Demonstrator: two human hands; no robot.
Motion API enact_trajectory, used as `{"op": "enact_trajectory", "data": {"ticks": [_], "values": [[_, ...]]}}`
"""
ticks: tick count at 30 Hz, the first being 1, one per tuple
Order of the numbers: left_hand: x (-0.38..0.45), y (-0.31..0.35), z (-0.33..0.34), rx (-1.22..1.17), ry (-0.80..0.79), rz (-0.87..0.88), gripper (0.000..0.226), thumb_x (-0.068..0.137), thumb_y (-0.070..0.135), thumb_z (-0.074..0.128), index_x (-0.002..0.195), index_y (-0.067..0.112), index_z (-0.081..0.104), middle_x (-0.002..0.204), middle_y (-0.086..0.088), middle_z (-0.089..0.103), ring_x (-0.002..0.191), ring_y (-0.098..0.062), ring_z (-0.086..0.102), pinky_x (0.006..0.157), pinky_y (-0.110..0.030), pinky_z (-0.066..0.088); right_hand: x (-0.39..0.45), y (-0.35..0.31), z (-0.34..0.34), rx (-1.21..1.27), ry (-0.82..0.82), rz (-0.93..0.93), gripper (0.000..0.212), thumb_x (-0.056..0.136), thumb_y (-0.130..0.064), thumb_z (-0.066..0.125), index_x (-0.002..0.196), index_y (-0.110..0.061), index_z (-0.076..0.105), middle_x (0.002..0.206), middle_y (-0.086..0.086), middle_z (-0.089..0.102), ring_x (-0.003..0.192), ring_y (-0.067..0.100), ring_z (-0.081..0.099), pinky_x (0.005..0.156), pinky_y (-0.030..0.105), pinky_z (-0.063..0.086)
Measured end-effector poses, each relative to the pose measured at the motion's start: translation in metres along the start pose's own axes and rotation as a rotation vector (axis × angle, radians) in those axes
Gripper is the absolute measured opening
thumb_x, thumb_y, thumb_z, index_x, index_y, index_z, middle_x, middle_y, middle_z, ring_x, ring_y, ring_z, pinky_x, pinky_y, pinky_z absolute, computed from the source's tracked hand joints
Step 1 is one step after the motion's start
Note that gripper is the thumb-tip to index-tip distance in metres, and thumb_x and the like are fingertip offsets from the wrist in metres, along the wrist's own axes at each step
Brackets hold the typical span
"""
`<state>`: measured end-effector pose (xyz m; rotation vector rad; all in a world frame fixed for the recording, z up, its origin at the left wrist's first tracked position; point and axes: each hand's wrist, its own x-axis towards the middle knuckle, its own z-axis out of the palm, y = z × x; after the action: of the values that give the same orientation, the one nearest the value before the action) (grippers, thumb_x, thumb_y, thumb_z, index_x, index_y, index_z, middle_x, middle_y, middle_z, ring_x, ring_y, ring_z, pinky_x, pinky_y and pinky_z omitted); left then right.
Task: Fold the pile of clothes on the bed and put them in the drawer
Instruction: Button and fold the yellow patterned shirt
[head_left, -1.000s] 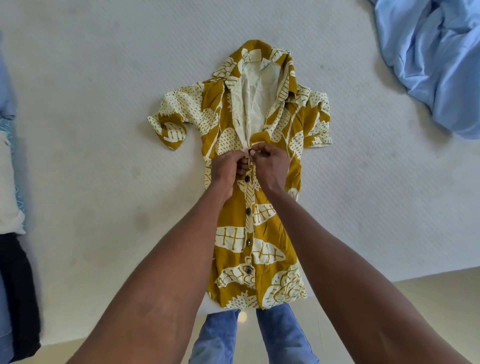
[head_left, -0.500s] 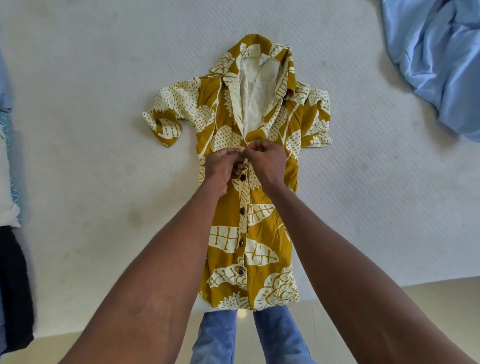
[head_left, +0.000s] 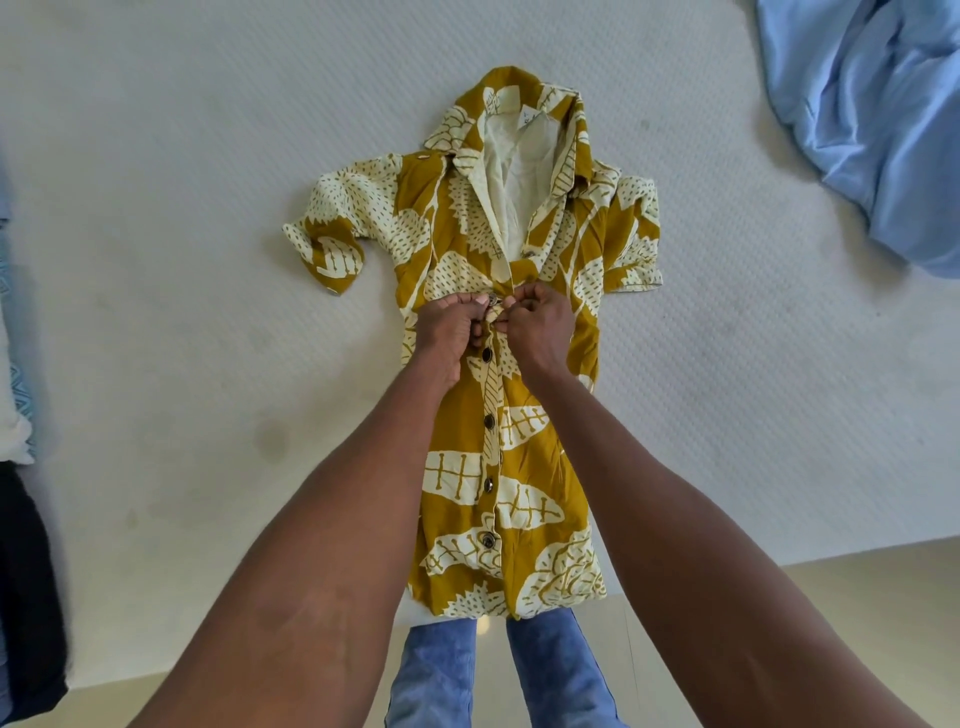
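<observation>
On the white bed (head_left: 156, 260) the mustard leaf-print shirt (head_left: 452, 249) lies flat, 4 lower buttons closed, while left hand (head_left: 447, 332) and right hand (head_left: 540, 327) pinch its placket at the next button (head_left: 492, 300) — best held taut, edges aligned, before folding.

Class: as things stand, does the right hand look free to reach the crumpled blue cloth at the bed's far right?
Probably not yet: the right hand pinches the mustard dress at its button; bare mattress lies between it and the blue cloth.
</observation>
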<state>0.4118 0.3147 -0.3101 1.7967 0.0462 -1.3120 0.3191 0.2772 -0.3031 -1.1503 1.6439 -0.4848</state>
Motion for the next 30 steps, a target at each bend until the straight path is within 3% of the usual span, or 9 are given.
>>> {"op": "enact_trajectory", "data": {"ticks": [3,6,9,12,15,18,22,26,30], "values": [[0.001,0.004,-0.002,0.002,-0.02,-0.014,0.004,0.087,0.009,0.07,0.085,0.006,0.071,0.054,0.002,0.06,0.047,-0.011,0.049,0.045,-0.023,0.048,0.0,-0.006,0.002,-0.095,0.019,-0.039,0.02,0.083,-0.002,0.061,0.073,-0.019,0.062,0.072,0.005,0.069,0.071,0.025,0.067,0.068,0.044,0.057],[-0.002,0.003,0.0,0.06,0.003,0.033,0.008,0.085,0.015,0.074,0.082,0.009,0.071,0.056,0.001,0.064,0.048,-0.013,0.053,0.045,-0.024,0.049,-0.007,-0.018,0.001,-0.327,0.043,-0.078,0.018,0.085,0.001,0.047,0.086,-0.01,0.06,0.079,0.002,0.062,0.071,0.018,0.052,0.06,0.03,0.037],[-0.008,0.006,0.001,0.007,0.043,0.12,0.022,0.089,0.027,0.071,0.075,0.011,0.066,0.057,-0.002,0.06,0.044,-0.016,0.049,0.041,-0.025,0.041,-0.006,-0.032,-0.005,-0.431,0.071,-0.139,0.013,0.085,-0.001,0.047,0.082,-0.011,0.056,0.082,0.003,0.056,0.071,0.018,0.046,0.062,0.03,0.032],[-0.006,0.026,0.005,-0.093,0.047,0.218,0.021,0.093,0.021,0.066,0.076,0.008,0.062,0.059,-0.006,0.056,0.043,-0.017,0.044,0.041,-0.025,0.035,0.015,-0.05,-0.01,-0.349,0.181,-0.301,0.02,0.09,-0.009,0.049,0.073,-0.008,0.057,0.076,0.007,0.059,0.067,0.019,0.047,0.06,0.031,0.03],[0.003,0.047,0.017,0.06,0.025,0.325,0.02,0.09,0.023,0.07,0.079,0.007,0.065,0.061,-0.006,0.062,0.046,-0.016,0.051,0.045,-0.026,0.042,0.032,-0.062,-0.009,-0.427,0.141,-0.185,0.023,0.094,-0.022,0.057,0.078,-0.006,0.059,0.078,0.005,0.061,0.072,0.022,0.054,0.063,0.033,0.035],[0.014,0.055,0.032,0.237,0.111,0.307,0.026,0.079,0.031,0.08,0.071,0.014,0.062,0.066,-0.003,0.069,0.056,-0.016,0.06,0.057,-0.031,0.053,0.039,-0.057,-0.005,-0.497,0.105,-0.067,0.008,0.09,-0.011,0.055,0.086,-0.005,0.059,0.084,0.008,0.059,0.076,0.024,0.054,0.066,0.034,0.038],[0.021,0.049,0.039,0.258,0.198,0.27,0.042,0.082,0.02,0.077,0.057,0.016,0.042,0.059,0.001,0.053,0.052,-0.013,0.042,0.053,-0.028,0.038,0.036,-0.05,-0.003,-0.338,0.14,-0.05,0.013,0.082,0.002,0.051,0.082,0.002,0.064,0.079,0.011,0.063,0.07,0.019,0.048,0.065,0.036,0.041],[0.022,0.04,0.03,0.063,0.134,0.209,0.018,0.082,0.02,0.077,0.085,0.006,0.066,0.074,-0.008,0.069,0.061,-0.015,0.056,0.059,-0.031,0.05,0.024,-0.039,-0.001,-0.169,0.153,-0.196,0.021,0.088,0.001,0.055,0.099,-0.001,0.073,0.098,0.01,0.068,0.086,0.018,0.058,0.08,0.035,0.051],[0.019,0.038,0.02,-0.14,0.026,0.204,0.01,0.086,0.012,0.075,0.089,0.007,0.067,0.075,-0.008,0.068,0.062,-0.014,0.057,0.058,-0.026,0.052,0.025,-0.036,0.009,-0.213,0.249,-0.389,0.002,0.082,-0.008,0.069,0.083,-0.007,0.07,0.094,0.004,0.059,0.089,0.02,0.055,0.082,0.046,0.048]]}}
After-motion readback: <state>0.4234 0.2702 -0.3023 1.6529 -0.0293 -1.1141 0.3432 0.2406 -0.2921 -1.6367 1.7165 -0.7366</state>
